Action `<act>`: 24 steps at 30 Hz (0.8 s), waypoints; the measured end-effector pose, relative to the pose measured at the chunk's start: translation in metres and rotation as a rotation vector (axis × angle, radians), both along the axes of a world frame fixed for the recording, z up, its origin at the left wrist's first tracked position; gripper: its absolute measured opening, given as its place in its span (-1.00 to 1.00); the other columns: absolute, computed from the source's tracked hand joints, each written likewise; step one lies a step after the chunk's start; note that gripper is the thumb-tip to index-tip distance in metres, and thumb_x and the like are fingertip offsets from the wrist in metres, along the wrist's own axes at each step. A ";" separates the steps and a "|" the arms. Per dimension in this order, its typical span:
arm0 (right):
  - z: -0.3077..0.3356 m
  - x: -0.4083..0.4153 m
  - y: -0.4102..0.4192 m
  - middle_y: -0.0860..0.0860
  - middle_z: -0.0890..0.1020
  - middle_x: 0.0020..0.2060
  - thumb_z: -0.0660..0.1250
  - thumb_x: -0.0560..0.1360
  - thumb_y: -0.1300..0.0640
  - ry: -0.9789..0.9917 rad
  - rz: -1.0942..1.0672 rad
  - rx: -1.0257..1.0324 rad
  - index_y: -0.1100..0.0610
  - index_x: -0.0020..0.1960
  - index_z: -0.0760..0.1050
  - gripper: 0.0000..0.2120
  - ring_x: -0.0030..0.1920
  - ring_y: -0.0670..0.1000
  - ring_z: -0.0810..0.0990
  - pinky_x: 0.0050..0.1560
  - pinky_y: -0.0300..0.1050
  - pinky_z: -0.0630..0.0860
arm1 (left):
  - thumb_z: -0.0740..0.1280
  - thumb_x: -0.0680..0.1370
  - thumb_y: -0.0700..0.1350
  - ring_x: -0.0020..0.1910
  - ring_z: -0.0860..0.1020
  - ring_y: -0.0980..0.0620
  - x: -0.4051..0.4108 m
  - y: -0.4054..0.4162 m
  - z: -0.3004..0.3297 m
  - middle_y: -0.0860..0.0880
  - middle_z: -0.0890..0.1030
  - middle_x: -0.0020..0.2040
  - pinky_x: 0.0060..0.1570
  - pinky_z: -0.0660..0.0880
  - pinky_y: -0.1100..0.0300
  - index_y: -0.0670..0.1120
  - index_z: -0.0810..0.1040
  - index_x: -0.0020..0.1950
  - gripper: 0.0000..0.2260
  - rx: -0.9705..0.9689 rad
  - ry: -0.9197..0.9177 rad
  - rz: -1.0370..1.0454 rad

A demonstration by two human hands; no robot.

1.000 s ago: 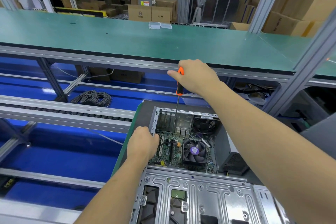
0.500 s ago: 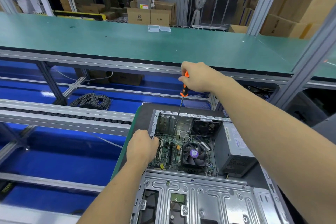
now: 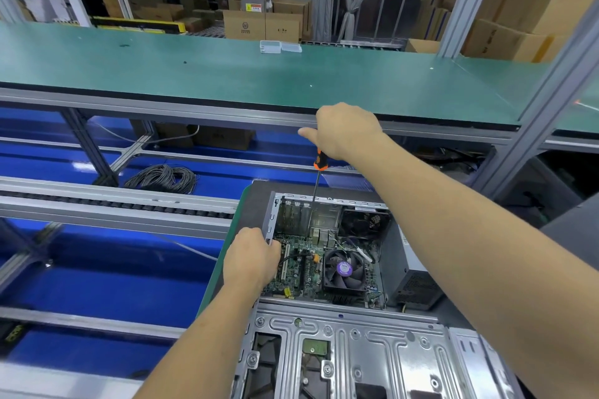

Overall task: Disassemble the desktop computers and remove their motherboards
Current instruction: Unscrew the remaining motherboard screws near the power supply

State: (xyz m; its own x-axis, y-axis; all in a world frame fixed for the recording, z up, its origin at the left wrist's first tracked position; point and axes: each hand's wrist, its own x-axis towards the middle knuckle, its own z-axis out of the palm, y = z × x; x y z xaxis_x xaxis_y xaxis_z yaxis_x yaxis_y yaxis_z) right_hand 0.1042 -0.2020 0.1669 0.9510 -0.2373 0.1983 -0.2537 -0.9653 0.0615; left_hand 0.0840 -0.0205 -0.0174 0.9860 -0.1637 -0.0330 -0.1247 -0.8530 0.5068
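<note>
From my remote seat I am watching a coil of dark cable (image 3: 162, 179) lying on the blue lower shelf (image 3: 97, 285) at far left, while the left hand (image 3: 252, 257) is curling its fingers closed over the left wall of the open desktop case (image 3: 340, 343), which is lying on its side on the bench. Inside it the green motherboard (image 3: 301, 272) is sitting beside the black cooler fan (image 3: 344, 269), and the right hand (image 3: 345, 131) is gripping an orange-handled screwdriver (image 3: 319, 172), shaft pointing down into the case's far end.
</note>
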 end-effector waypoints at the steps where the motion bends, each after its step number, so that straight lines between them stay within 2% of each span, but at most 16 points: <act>1: 0.000 0.002 0.000 0.04 0.44 -0.29 0.16 0.63 -0.19 0.003 0.006 0.008 0.14 -0.22 0.30 -0.56 -0.28 0.13 0.44 -0.25 -0.02 0.34 | 0.23 0.61 -0.01 -0.14 0.57 -0.08 0.000 0.000 -0.001 -0.10 0.58 -0.03 -0.16 0.54 0.10 -0.17 0.55 0.03 -0.76 0.002 -0.001 -0.002; 4: 0.003 0.005 -0.011 0.06 0.48 -0.20 0.21 0.63 -0.08 0.079 0.134 0.125 0.13 -0.05 0.38 -0.73 -0.12 0.17 0.47 -0.15 -0.04 0.35 | 0.22 0.61 -0.01 -0.13 0.56 -0.08 0.000 0.001 -0.001 -0.10 0.56 -0.02 -0.14 0.55 0.07 -0.17 0.56 0.03 -0.75 0.001 -0.009 -0.008; 6: 0.008 0.001 -0.020 -0.06 0.47 -0.25 0.28 0.61 -0.06 0.137 0.265 0.182 0.07 -0.04 0.42 -0.79 -0.13 0.10 0.46 -0.16 -0.09 0.30 | 0.21 0.62 0.00 -0.12 0.52 -0.07 0.001 0.001 -0.003 -0.08 0.51 -0.02 -0.15 0.48 0.09 -0.17 0.54 0.04 -0.74 0.026 -0.015 -0.014; 9: 0.019 -0.004 -0.030 -0.14 0.51 -0.20 0.37 0.56 0.03 0.233 0.374 0.231 0.01 0.01 0.49 -0.92 -0.10 0.05 0.50 -0.12 -0.14 0.33 | 0.20 0.62 0.01 -0.10 0.50 -0.08 0.001 0.001 -0.004 -0.08 0.48 -0.01 -0.16 0.44 0.10 -0.17 0.52 0.04 -0.74 0.045 -0.009 -0.018; 10: 0.022 -0.005 -0.030 -0.14 0.51 -0.18 0.36 0.56 0.04 0.281 0.371 0.228 -0.01 0.08 0.50 -0.89 -0.10 0.05 0.52 -0.11 -0.13 0.37 | 0.20 0.62 0.00 -0.11 0.51 -0.08 0.001 0.001 -0.004 -0.08 0.49 -0.01 -0.17 0.44 0.10 -0.17 0.52 0.03 -0.75 0.043 -0.007 -0.016; 12: 0.023 -0.004 -0.026 -0.09 0.47 -0.18 0.31 0.58 -0.09 0.336 0.283 0.204 0.02 0.18 0.42 -0.74 -0.16 0.09 0.57 -0.18 -0.06 0.49 | 0.20 0.62 0.00 -0.13 0.52 -0.08 0.001 0.000 -0.003 -0.09 0.51 -0.01 -0.19 0.44 0.11 -0.17 0.53 0.01 -0.75 0.050 -0.009 -0.011; 14: 0.023 -0.001 -0.014 0.01 0.48 -0.24 0.18 0.60 -0.26 0.297 0.158 0.098 0.14 0.01 0.42 -0.56 -0.29 0.08 0.53 -0.35 -0.07 0.39 | 0.20 0.62 0.00 -0.13 0.51 -0.08 0.001 0.000 -0.002 -0.09 0.51 0.00 -0.20 0.43 0.11 -0.17 0.54 0.02 -0.75 0.057 -0.010 -0.010; 15: 0.024 0.001 -0.009 0.06 0.50 -0.26 0.13 0.62 -0.26 0.275 0.126 0.014 0.17 -0.10 0.42 -0.52 -0.31 0.06 0.49 -0.37 -0.08 0.33 | 0.20 0.62 0.00 -0.13 0.51 -0.08 0.000 0.000 -0.002 -0.09 0.51 0.00 -0.20 0.43 0.12 -0.16 0.53 0.02 -0.75 0.056 -0.011 -0.012; 16: 0.024 0.004 -0.006 0.10 0.53 -0.23 0.12 0.64 -0.21 0.279 0.137 -0.036 0.18 -0.13 0.44 -0.53 -0.29 0.06 0.48 -0.33 -0.06 0.34 | 0.20 0.62 0.00 -0.13 0.51 -0.08 0.000 0.000 -0.002 -0.09 0.51 -0.01 -0.20 0.42 0.12 -0.16 0.52 0.00 -0.76 0.054 -0.013 -0.014; 18: 0.028 0.006 -0.006 0.11 0.58 -0.07 0.21 0.64 -0.09 0.381 0.201 -0.005 0.14 0.01 0.49 -0.71 -0.15 0.12 0.56 -0.13 0.02 0.51 | 0.20 0.62 0.00 -0.14 0.51 -0.07 0.000 0.001 -0.002 -0.08 0.50 -0.02 -0.22 0.40 0.12 -0.14 0.49 -0.04 -0.78 0.059 -0.022 -0.015; 19: 0.032 0.005 -0.007 0.08 0.56 0.00 0.26 0.62 -0.04 0.440 0.216 0.048 0.09 0.09 0.46 -0.80 -0.12 0.14 0.60 -0.10 0.05 0.57 | 0.20 0.62 -0.01 -0.15 0.51 -0.07 0.000 0.001 -0.001 -0.08 0.50 -0.03 -0.23 0.40 0.12 -0.14 0.49 -0.04 -0.78 0.064 -0.026 -0.013; 20: 0.034 0.003 -0.006 0.04 0.54 0.02 0.29 0.61 -0.03 0.478 0.214 0.096 0.06 0.12 0.42 -0.81 -0.18 0.12 0.61 -0.18 0.03 0.58 | 0.20 0.62 -0.01 -0.16 0.52 -0.07 0.000 0.001 -0.001 -0.08 0.51 -0.03 -0.24 0.40 0.12 -0.15 0.51 -0.04 -0.78 0.068 -0.027 -0.011; 22: 0.033 -0.001 -0.002 0.01 0.47 -0.11 0.24 0.60 -0.19 0.439 0.157 0.055 0.10 0.09 0.33 -0.65 -0.33 0.02 0.51 -0.37 -0.07 0.44 | 0.20 0.61 -0.01 -0.16 0.52 -0.08 0.000 0.000 -0.001 -0.09 0.52 -0.04 -0.23 0.41 0.12 -0.16 0.53 -0.01 -0.77 0.067 -0.022 -0.012; 24: 0.029 0.001 0.001 0.05 0.49 -0.25 0.09 0.62 -0.28 0.358 0.101 -0.078 0.21 -0.10 0.37 -0.47 -0.36 0.03 0.46 -0.34 -0.05 0.38 | 0.20 0.61 -0.02 -0.16 0.54 -0.08 0.000 0.000 -0.001 -0.10 0.53 -0.04 -0.24 0.42 0.12 -0.16 0.54 0.00 -0.77 0.061 -0.016 -0.009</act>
State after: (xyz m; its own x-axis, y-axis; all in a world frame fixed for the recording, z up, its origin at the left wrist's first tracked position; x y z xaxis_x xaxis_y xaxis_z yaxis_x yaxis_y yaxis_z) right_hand 0.1053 -0.2010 0.1956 0.9812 -0.1361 -0.1367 -0.1067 -0.9734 0.2029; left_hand 0.0837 -0.0204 -0.0181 0.9849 -0.1710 -0.0276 -0.1403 -0.8811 0.4516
